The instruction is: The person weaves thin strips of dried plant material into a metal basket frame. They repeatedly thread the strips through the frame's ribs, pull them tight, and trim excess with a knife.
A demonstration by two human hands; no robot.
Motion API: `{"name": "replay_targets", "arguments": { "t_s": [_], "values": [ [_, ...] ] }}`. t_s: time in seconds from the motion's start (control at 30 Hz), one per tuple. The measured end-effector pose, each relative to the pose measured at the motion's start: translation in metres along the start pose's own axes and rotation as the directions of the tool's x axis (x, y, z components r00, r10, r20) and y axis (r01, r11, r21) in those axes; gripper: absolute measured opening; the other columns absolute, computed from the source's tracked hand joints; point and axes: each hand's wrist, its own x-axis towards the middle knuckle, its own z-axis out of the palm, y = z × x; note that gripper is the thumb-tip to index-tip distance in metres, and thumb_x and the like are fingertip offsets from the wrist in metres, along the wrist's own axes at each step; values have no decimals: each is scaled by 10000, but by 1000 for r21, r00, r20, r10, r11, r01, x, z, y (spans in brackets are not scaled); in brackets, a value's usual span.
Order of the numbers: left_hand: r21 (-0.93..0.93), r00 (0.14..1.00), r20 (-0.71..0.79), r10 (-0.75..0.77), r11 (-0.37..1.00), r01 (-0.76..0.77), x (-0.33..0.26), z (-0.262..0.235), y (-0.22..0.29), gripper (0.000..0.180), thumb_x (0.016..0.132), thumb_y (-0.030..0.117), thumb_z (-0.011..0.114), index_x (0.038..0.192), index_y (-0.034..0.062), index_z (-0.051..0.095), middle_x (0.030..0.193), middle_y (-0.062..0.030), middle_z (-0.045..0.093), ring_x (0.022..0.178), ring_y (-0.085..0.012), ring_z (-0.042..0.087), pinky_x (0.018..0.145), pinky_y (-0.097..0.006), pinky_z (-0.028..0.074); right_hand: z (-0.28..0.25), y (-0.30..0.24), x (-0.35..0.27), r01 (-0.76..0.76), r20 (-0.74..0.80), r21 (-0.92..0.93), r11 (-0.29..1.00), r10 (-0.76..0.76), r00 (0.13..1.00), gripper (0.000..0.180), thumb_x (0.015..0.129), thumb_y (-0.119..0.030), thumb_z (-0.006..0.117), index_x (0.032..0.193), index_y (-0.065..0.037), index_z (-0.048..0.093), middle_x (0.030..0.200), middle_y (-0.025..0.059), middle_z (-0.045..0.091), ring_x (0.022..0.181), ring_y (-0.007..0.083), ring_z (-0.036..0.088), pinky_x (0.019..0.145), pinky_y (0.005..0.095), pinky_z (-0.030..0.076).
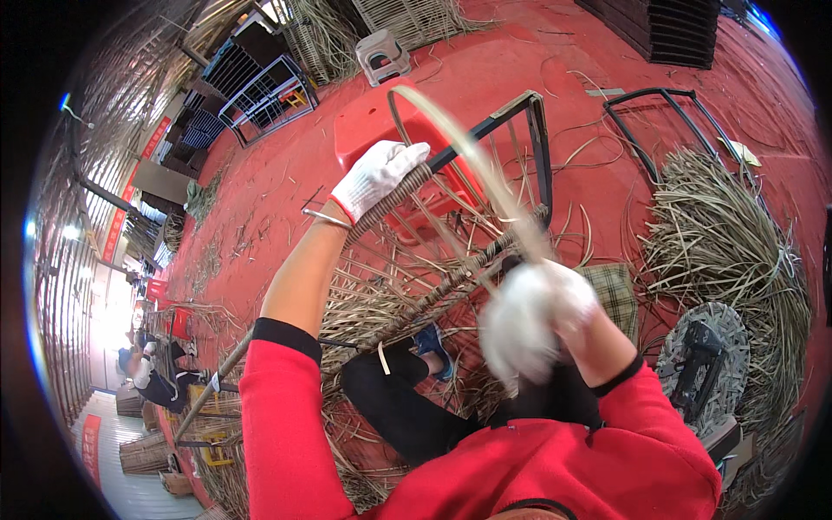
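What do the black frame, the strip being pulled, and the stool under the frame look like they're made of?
Frame: likely painted metal tube, thin, rigid and black. Strip, pulled by the right hand: pale flat rattan or synthetic wicker, bending in a loop. Stool: glossy red moulded plastic. Left hand: white knit glove.

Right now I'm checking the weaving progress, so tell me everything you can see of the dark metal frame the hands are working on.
The metal frame is dark, thin tubing forming an angular outline, tilted over the red floor. One bar is wrapped in woven brownish cane where the gloved left hand grips it; the far end is bare. A pale cane strip arcs from it to the blurred, gloved right hand. Loose strands hang across the frame.
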Motion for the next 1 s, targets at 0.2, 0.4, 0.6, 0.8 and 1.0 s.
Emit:
{"name": "replay_targets", "arguments": {
  "t_s": [0.2, 0.4, 0.6, 0.8, 1.0],
  "values": [
    [277, 982, 185, 32, 957, -83, 15, 2, -29, 338, 1054, 336, 567, 971, 36, 698, 829, -48, 646, 764, -172, 601, 712, -343, 492, -113, 77, 2, -263, -896, -165, 951, -33, 444, 357, 1062, -228, 570, 1323, 15, 600, 1139, 106, 707, 997, 162, 669, 875, 307, 528],
    [-50, 937, 174, -303, 948, 316, 37, 16, -39, 457, 1046, 440, 555, 960, 15, 701, 764, -39, 602, 719, -149, 542, 670, -357, 467, -140, 111, 38, -126, -924, -274, 953, -225, 308, 496, 1016, -105, 641, 1478, 18, 511, 1358, 77, 633, 1147, 123, 609, 990, 273, 481],
    [46, 921, 267, -285, 958, 283, 48, 25, -68, 468, 1006, 434, 538, 987, 12, 739, 838, -148, 711, 778, -288, 665, 790, -402, 533, -148, 106, 54, 95, -818, -386, 918, -388, 425, 451, 975, -56, 668, 1413, 1, 581, 1237, 44, 666, 1077, 102, 597, 942, 252, 484],
    [142, 788, 537, -303, 952, 270, 44, 10, -63, 315, 999, 341, 611, 965, 62, 753, 789, -19, 688, 748, -158, 637, 719, -318, 551, -150, 97, 39, -609, -731, -674, 417, -492, 473, 176, 938, -81, 659, 1094, -53, 736, 1031, 111, 665, 982, 255, 615, 908, 373, 484],
    [302, 990, -8, -140, 944, 135, -9, -21, 37, 321, 998, 321, 587, 1009, 29, 720, 833, -121, 705, 777, -247, 672, 741, -374, 530, -152, 95, 13, -541, -528, -816, 205, -645, 551, 60, 906, -104, 702, 929, -52, 722, 1026, 100, 679, 1046, 261, 623, 873, 375, 501]
  ]
}}
